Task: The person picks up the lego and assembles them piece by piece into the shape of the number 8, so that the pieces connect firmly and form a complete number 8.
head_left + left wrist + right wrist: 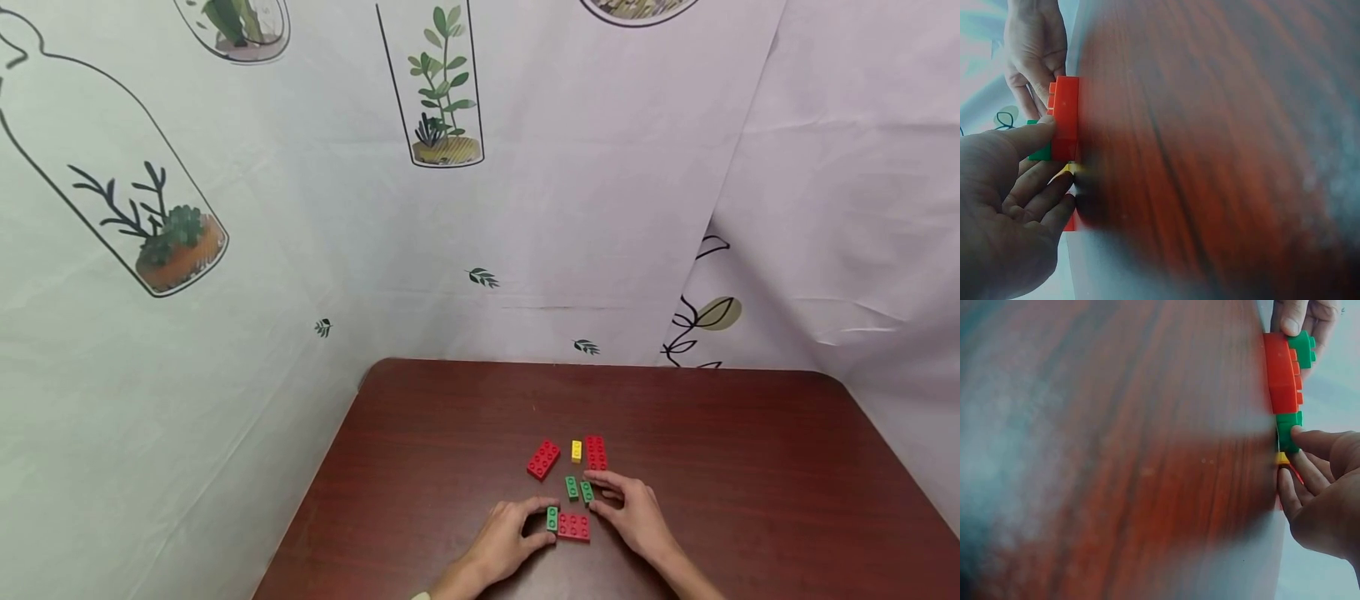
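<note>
A red toy brick (573,527) lies on the table near its front. At its left end a green two-stud brick (552,518) sits higher than the red studs, seemingly on top. My left hand (504,537) pinches this green brick between thumb and forefinger; in the left wrist view the thumb covers part of it. With thumb and forefinger, my right hand (633,512) pinches another green two-stud brick (1288,431), low at the table, behind the red brick. Just left of that one lies a third green brick (572,488), untouched.
Farther back on the brown table (420,467) lie a tilted red brick (543,460), a small yellow brick (576,451) and another red brick (596,452), close beyond my right fingertips. A printed cloth (555,250) hangs behind the table.
</note>
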Available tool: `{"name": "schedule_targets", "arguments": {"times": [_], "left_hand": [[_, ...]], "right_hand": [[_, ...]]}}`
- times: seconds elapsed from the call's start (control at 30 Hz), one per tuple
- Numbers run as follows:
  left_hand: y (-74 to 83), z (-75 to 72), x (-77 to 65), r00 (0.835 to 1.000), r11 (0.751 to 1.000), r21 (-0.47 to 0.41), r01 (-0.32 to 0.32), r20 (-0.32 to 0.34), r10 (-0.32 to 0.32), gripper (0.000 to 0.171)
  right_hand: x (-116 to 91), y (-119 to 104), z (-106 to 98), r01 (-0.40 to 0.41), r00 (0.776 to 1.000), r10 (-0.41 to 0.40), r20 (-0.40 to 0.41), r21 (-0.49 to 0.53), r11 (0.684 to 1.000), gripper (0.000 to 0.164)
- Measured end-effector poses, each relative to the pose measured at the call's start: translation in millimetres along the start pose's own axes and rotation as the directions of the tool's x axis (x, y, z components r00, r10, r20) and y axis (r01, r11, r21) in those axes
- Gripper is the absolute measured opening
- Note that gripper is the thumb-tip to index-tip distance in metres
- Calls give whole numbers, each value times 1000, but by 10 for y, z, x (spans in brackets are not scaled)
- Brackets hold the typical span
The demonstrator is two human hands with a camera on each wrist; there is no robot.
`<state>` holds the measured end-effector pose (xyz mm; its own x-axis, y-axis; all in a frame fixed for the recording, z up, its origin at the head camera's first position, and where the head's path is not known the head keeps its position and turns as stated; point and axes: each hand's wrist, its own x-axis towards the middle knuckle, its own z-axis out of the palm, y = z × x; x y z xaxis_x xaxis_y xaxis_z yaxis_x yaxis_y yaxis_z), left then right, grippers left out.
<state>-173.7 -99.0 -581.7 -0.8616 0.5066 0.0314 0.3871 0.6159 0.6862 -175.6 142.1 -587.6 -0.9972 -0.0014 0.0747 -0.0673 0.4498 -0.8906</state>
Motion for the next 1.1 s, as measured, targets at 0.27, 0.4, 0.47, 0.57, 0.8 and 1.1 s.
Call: {"name": "schedule_targets", "arguments": {"times": [0.27, 0.4, 0.47, 0.57, 0.8, 1.1], "left_hand": [[-9, 9, 8, 1000, 1000, -7, -1, -5, 1, 40], [-10, 12, 4, 1000, 1000, -14, -2, -5, 2, 39], [-12, 15, -2, 1000, 1000, -14, -3, -5, 3, 38], [-11, 14, -9, 1000, 1000, -16, 1, -4, -1, 38], [-6, 10, -2, 1000, 1000, -19, -16, -21, 15, 37], [-7, 9, -4, 1000, 1000, -10, 0, -11, 0, 37]], "right_hand": [[-15, -20, 0, -36, 999, 35, 17, 19, 999, 45], [-33, -32, -12, -30, 999, 29, 23, 28, 999, 44], [-41, -32, -24, -16, 999, 15, 32, 33, 999, 43], [-55, -29, -45, -2, 998, -1, 58, 56, 998, 43], [-109, -28, -85, -14, 996, 4, 95, 104, 994, 43], [-160, -46, -113, -40, 994, 28, 106, 106, 994, 43]]}}
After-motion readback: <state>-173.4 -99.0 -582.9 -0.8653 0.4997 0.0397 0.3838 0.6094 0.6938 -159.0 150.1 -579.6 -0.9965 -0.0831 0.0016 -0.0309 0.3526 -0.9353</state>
